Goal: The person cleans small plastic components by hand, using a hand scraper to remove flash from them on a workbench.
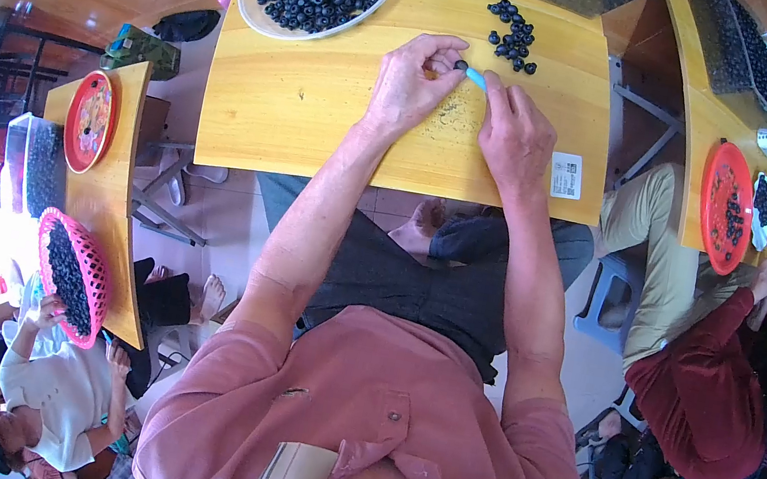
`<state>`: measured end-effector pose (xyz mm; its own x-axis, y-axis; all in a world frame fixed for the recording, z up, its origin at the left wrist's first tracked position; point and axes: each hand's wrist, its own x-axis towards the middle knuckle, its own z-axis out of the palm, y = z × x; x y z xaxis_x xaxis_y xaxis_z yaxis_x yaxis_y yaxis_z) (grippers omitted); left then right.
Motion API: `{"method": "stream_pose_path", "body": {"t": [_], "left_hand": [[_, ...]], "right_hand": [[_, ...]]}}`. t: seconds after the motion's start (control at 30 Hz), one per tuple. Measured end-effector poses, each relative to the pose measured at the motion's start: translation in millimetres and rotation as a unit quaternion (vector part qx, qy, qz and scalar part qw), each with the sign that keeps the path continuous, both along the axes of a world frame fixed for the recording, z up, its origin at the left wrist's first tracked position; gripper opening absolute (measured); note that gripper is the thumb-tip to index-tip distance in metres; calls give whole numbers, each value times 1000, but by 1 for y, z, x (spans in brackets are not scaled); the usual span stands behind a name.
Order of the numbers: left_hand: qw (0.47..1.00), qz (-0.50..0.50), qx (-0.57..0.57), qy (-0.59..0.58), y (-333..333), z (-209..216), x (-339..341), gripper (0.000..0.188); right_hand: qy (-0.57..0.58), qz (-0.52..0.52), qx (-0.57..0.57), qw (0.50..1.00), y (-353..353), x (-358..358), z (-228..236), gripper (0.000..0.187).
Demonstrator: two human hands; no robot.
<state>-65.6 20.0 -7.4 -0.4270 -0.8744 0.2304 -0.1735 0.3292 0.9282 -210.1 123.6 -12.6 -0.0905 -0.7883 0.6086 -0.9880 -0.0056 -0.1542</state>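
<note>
A small dark ball [461, 66] was pinched at the fingertips of the left hand [414, 84], just beside a blue tool [475, 77] gripped by the right hand [517, 132]. Were the ball rolled by uneven pressure, the left hand could have been jabbed; the loose balls [512, 41], beyond the right hand, could have been scattered by a knock.

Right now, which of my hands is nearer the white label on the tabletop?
Right. Your right hand is just left of the white label; your left hand is farther left, beyond your right hand.
</note>
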Motion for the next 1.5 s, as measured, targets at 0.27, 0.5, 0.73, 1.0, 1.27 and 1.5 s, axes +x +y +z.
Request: {"method": "stream_pose_path", "body": {"t": [0.27, 0.5, 0.73, 1.0, 1.27, 1.5], "left_hand": [[998, -23, 21, 47, -2, 0, 0, 39], [981, 21, 102, 164, -3, -5, 5, 32], [970, 169, -159, 74, -35, 16, 43, 17], [908, 178, -363, -108, -95, 67, 55, 21], [949, -72, -268, -152, -89, 12, -49, 28], [932, -100, -285, -199, -96, -4, -64, 17]], "right_hand": [[-22, 4, -10, 1000, -1, 1, 2, 37], [-26, -42, 48, 998, -2, -2, -1, 35], [-34, -65, 39, 997, 4, -5, -3, 37], [-92, -78, -38, 992, -2, -5, 1, 32], [-100, -76, -84, 989, -3, -8, -1, 27], [-96, -81, -76, 989, -4, -5, -2, 23]]}}
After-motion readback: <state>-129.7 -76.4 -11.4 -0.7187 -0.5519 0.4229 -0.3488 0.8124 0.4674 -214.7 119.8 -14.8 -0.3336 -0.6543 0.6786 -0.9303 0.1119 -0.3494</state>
